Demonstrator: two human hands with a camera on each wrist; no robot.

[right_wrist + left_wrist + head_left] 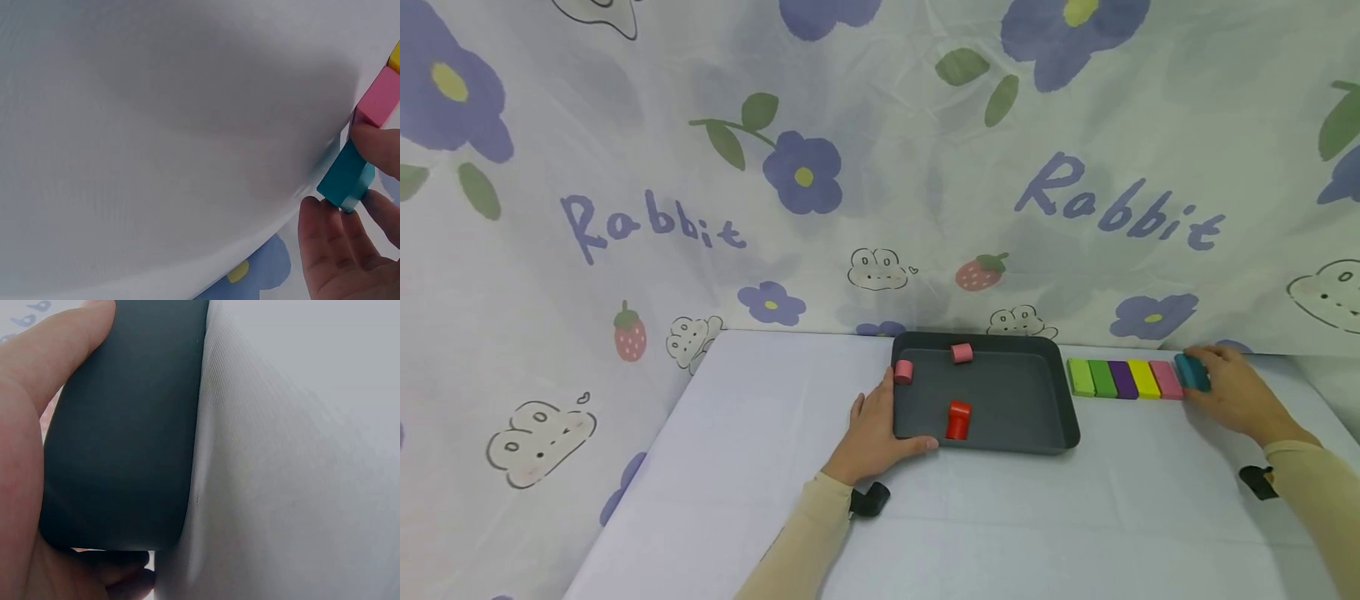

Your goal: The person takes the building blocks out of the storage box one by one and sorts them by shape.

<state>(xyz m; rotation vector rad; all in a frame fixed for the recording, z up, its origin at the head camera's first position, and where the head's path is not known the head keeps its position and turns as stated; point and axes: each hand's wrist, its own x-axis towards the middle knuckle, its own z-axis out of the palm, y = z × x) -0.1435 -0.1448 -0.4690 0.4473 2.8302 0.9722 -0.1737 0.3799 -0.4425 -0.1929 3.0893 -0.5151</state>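
My right hand (pixel 1240 397) pinches a teal block (pixel 1192 372) at the right end of a row of coloured blocks. In the right wrist view the thumb is at one end of the teal block (pixel 342 176) and the fingertips are at the other. Beside it lies a pink block (pixel 1166 380). My left hand (pixel 871 432) rests against the near left corner of a dark grey tray (pixel 1022 400), fingers along its left side and thumb along the front. The left wrist view shows the tray wall (pixel 131 437) close up.
Inside the tray lie two pink cylinders (pixel 962 353) and red pieces (pixel 957 427). The row also has a yellow block (pixel 1144 380), a purple block (pixel 1122 380), a green block (pixel 1102 379) and a lime block (pixel 1081 377). A patterned curtain (pixel 880 200) stands behind the white table (pixel 1037 525).
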